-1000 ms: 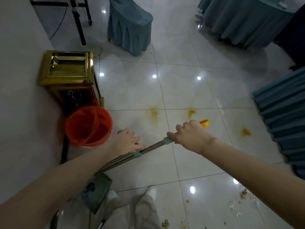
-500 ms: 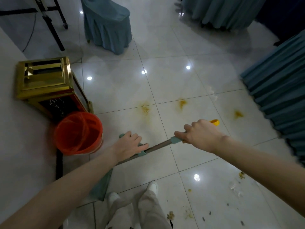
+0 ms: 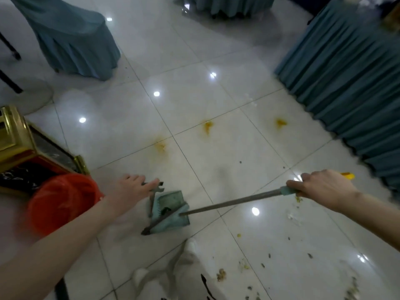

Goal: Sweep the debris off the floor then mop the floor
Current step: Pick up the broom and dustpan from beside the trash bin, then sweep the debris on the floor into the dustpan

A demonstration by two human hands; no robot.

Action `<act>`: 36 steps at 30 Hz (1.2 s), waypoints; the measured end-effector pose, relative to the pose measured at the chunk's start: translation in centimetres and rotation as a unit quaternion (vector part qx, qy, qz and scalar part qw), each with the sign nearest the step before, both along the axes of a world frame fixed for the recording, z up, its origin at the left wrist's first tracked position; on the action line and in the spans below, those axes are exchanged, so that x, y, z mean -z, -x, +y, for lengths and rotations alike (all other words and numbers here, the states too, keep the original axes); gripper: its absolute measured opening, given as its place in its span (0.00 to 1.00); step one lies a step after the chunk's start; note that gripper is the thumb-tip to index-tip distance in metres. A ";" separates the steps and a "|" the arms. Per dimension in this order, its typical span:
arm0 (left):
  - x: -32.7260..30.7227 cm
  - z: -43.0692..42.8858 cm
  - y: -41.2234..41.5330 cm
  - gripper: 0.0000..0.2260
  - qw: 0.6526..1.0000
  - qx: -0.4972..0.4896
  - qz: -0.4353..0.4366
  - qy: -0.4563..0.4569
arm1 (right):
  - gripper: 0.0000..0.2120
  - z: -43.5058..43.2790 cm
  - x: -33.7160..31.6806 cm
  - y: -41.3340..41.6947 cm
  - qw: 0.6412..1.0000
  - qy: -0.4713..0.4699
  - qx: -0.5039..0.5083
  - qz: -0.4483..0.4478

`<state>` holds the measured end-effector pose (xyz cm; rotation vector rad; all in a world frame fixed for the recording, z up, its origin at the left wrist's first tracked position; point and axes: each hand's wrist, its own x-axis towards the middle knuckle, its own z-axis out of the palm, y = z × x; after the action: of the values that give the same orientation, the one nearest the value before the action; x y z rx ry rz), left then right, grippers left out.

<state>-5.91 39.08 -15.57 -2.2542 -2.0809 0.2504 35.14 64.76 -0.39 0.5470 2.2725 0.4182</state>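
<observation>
Debris [image 3: 221, 274] lies scattered on the floor [image 3: 216, 100] at the lower right, close to the person's shoes [image 3: 191, 245] and well apart from the dustpan [image 3: 171, 210], which stands on the tiles left of centre. The right hand [image 3: 324, 189] is clenched round the upper end of the broom [image 3: 233, 201], by its teal grip, and the shaft slants down to meet the dustpan. The left hand [image 3: 132, 189] lies on the top of the dustpan's upright handle. Blur hides whether its fingers [image 3: 151, 184] wrap the handle or only rest on it, so I cannot tell.

The main risk, as I judge it, is that loose hold. If the broom pushes against the pan while the left hand only rests there, the pan may tip or skid into the orange bucket [image 3: 62, 202] just beside it. The crumbs are small and light, so a hard stroke could flick them under the teal tablecloth [image 3: 346, 83] on the right. A step back could grind the bits near the shoes into the tiles. Dragging the broom through the yellow stains [image 3: 207, 126] would probably smear them wider. Those are better left for the mop.
</observation>
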 end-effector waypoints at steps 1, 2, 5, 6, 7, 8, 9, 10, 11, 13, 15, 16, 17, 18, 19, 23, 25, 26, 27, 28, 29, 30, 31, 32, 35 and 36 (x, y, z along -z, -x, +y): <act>0.0 1.5 -0.9 0.32 1.000 0.005 -0.003 0.008 | 0.17 0.6 -0.2 -1.4 1.000 -0.009 0.025 -0.007; 0.0 3.0 -1.8 0.32 1.000 0.011 -0.004 0.016 | 0.17 1.2 -0.3 -3.1 0.999 -0.017 0.050 -0.011; -0.1 7.3 -4.2 0.32 0.998 0.038 0.003 0.040 | 0.16 2.1 -0.5 -8.2 0.989 -0.031 0.142 -0.014; -0.2 8.8 -5.0 0.34 0.998 0.046 0.012 0.040 | 0.15 2.2 -0.6 -9.9 0.984 -0.039 0.173 -0.014; 0.0 10.4 -5.7 0.35 0.998 0.055 0.014 0.030 | 0.14 2.3 -0.5 -11.6 0.978 -0.046 0.204 -0.017; -0.1 12.0 -6.5 0.36 0.998 0.062 0.012 0.029 | 0.13 2.1 -0.5 -13.3 0.970 -0.049 0.239 -0.022; -0.3 13.6 -7.3 0.37 0.997 0.068 0.012 0.035 | 0.13 1.9 -0.4 -14.9 0.959 -0.046 0.277 -0.028; -0.6 15.1 -8.1 0.35 0.996 0.073 0.014 0.045 | 0.13 1.8 -0.1 -16.4 0.947 -0.032 0.319 -0.036; -0.8 16.5 -8.9 0.33 0.995 0.079 0.021 0.055 | 0.13 1.6 0.2 -17.6 0.932 -0.008 0.361 -0.039; -1.0 18.9 -10.2 0.30 0.993 0.096 0.051 0.048 | 0.12 1.6 0.5 -19.2 0.895 0.042 0.443 -0.029; -1.0 21.2 -11.2 0.28 0.992 0.103 0.057 0.051 | 0.09 2.1 0.7 -19.8 0.862 0.059 0.503 -0.009; -1.0 22.3 -11.6 0.28 0.992 0.105 0.049 0.046 | 0.08 2.4 0.9 -19.7 0.853 0.054 0.519 -0.001; -0.9 23.2 -11.8 0.27 0.992 0.108 0.041 0.046 | 0.08 2.6 1.2 -19.5 0.847 0.038 0.529 0.005; -0.7 24.2 -11.8 0.27 0.992 0.111 0.030 0.044 | 0.08 2.9 1.8 -19.3 0.845 0.016 0.534 0.011; -0.3 25.2 -11.6 0.28 0.992 0.116 0.014 0.036 | 0.07 3.1 2.6 -18.9 0.843 -0.008 0.538 0.016; 1.9 29.1 -10.6 0.29 0.988 0.145 -0.021 0.037 | 0.11 4.6 6.3 -15.4 0.802 -0.026 0.594 0.056; 2.5 30.9 -10.4 0.26 0.986 0.162 -0.025 0.037 | 0.13 6.0 8.1 -12.5 0.781 -0.014 0.620 0.077; 2.7 31.8 -10.4 0.25 0.984 0.172 -0.029 0.035 | 0.14 6.8 9.0 -10.9 0.771 -0.005 0.631 0.086; 2.8 32.5 -10.4 0.25 0.982 0.180 -0.033 0.036 | 0.16 7.7 10.1 -9.3 0.756 0.003 0.647 0.098; 2.9 33.3 -10.5 0.26 0.981 0.187 -0.038 0.037 | 0.17 8.5 11.4 -8.1 0.738 0.015 0.665 0.112; 3.1 34.0 -10.6 0.26 0.980 0.193 -0.044 0.034 | 0.18 9.3 12.8 -6.9 0.720 0.027 0.682 0.125; 3.2 34.6 -10.6 0.25 0.979 0.193 -0.052 0.030 | 0.20 10.1 14.3 -5.9 0.705 0.039 0.695 0.139; 3.4 35.3 -10.6 0.22 0.980 0.190 -0.060 0.017 | 0.22 10.9 15.6 -5.0 0.690 0.055 0.707 0.147; 3.6 36.2 -10.5 0.19 0.980 0.188 -0.067 0.003 | 0.22 11.5 16.8 -4.0 0.677 0.068 0.717 0.152; 4.0 38.2 -9.9 0.13 0.977 0.200 -0.071 -0.007 | 0.16 12.7 20.1 -1.6 0.636 0.098 0.747 0.165; 4.3 38.5 -9.6 0.14 0.977 0.202 -0.070 0.000 | 0.15 12.8 21.2 -1.2 0.615 0.119 0.761 0.170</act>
<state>3.68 77.62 -19.83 -2.6931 -1.6160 0.0695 36.30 77.56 -21.57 2.1748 1.2827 -0.8978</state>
